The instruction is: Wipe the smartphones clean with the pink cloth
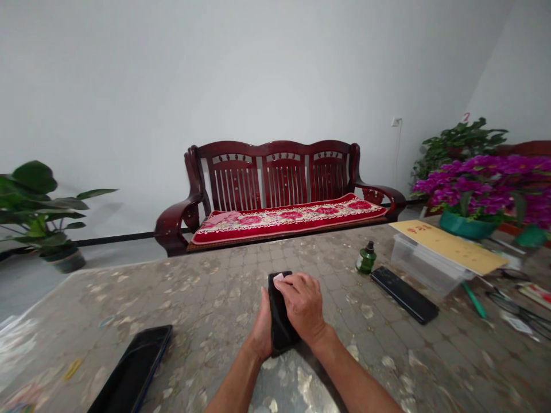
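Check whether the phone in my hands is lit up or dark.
Dark: the phone shows a black face beside the right hand, no lit display. Whether it's powered, I can't tell.

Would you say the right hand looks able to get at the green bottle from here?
Probably yes: nothing visible stands between the right hand and the green bottle, though that hand holds a pale piece at the black phone.

Free passage left and straight ahead, obstacles right.
Between the left hand and the dark device, the tablecloth leaves a wide passage; past a gap beside the right hand, a green bottle, black phone and clear box bar the way.
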The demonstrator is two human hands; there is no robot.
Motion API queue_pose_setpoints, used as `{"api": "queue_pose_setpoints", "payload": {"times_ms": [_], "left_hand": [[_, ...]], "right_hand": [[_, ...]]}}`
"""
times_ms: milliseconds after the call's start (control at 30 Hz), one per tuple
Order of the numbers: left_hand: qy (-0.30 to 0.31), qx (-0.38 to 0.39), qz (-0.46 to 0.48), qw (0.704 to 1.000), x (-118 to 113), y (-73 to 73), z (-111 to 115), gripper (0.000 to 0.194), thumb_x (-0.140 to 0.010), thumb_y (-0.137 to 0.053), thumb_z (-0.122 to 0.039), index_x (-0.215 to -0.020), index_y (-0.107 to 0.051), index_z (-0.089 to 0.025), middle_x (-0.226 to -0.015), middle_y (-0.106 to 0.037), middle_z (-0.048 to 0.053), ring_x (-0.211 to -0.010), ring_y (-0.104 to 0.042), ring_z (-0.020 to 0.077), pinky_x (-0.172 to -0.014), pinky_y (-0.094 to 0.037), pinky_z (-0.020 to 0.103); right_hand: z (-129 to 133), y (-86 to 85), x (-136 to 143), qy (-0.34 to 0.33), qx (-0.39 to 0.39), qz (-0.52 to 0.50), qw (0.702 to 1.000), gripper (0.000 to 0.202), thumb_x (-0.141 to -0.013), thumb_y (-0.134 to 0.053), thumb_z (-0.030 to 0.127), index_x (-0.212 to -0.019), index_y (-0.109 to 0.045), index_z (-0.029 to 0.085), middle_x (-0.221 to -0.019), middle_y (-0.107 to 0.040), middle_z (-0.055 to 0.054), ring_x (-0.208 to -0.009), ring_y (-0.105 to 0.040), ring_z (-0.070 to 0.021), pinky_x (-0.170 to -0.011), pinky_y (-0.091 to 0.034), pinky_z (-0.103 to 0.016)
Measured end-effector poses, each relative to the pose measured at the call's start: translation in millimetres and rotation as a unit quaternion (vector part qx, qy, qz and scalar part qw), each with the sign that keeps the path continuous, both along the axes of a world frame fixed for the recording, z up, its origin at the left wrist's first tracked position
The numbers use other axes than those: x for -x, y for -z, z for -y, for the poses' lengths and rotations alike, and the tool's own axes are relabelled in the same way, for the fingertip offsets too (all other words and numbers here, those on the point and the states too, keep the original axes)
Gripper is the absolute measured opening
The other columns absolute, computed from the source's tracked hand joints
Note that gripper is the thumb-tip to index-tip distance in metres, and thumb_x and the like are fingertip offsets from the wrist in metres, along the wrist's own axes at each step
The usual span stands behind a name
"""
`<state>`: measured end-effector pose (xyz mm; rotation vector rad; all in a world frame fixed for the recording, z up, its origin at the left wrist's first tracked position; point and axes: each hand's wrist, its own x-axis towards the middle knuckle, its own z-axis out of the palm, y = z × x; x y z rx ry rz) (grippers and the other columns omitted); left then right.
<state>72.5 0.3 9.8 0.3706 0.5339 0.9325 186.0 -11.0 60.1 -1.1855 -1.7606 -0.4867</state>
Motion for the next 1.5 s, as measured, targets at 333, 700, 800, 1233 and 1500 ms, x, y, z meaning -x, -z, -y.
{"api": "queue_pose_setpoints", "payload": {"times_ms": [333,700,800,1233,1500], "left_hand": [[-0.03,0.02,0.009,0.999,-0.4,-16.0,2.6,0.06,-0.104,-0.03,-0.056,-0.117,-0.068,-0.011,-0.11,-0.073,0.012,-0.112,-0.066,0.0248,-0.105,-0.046,0.034],[-0.01,0.081,0.023,0.996,6.0,-17.9,0.6,0.068,-0.097,-0.034,-0.069,-0.103,-0.069,-0.01,-0.099,-0.073,0.015,-0.104,-0.069,0.0294,-0.097,-0.051,0.038],[0.012,0.045,0.039,0.998,7.5,-15.6,-2.4,0.076,-0.097,-0.029,-0.071,-0.119,-0.065,-0.007,-0.105,-0.073,0.016,-0.107,-0.068,0.0296,-0.099,-0.049,0.039],[-0.032,-0.022,0.09,0.995,24.8,-19.5,-16.2,0.096,-0.093,-0.018,-0.078,-0.137,-0.055,-0.001,-0.116,-0.069,0.022,-0.094,-0.071,0.0256,-0.09,-0.054,0.035],[-0.115,-0.044,0.097,0.988,28.7,-13.2,-23.5,0.08,-0.096,-0.022,-0.072,-0.145,-0.05,-0.014,-0.136,-0.061,0.018,-0.119,-0.063,0.0275,-0.1,-0.05,0.037]], "right_hand": [[15.1,8.9,5.1,-0.065,0.021,-0.001,0.998,0.018,-0.094,-0.059,0.017,-0.104,-0.072,0.026,-0.091,-0.068,-0.003,-0.092,-0.053,-0.0195,-0.082,-0.037,-0.035],[17.9,7.9,12.5,-0.07,0.042,-0.001,0.997,0.017,-0.092,-0.06,0.015,-0.101,-0.07,0.025,-0.09,-0.068,-0.002,-0.092,-0.053,-0.0204,-0.081,-0.035,-0.036],[22.7,10.7,14.0,-0.086,0.045,0.012,0.995,0.019,-0.09,-0.058,0.014,-0.102,-0.07,0.024,-0.09,-0.067,-0.003,-0.09,-0.052,-0.0204,-0.079,-0.036,-0.036],[28.1,28.1,8.5,-0.09,0.051,0.008,0.995,0.02,-0.096,-0.051,0.015,-0.1,-0.069,0.023,-0.089,-0.065,-0.004,-0.083,-0.054,-0.0189,-0.076,-0.037,-0.034],[32.4,28.3,13.2,-0.134,0.076,0.039,0.987,0.022,-0.096,-0.048,0.016,-0.101,-0.068,0.023,-0.087,-0.064,-0.003,-0.082,-0.054,-0.0186,-0.074,-0.036,-0.033]]}}
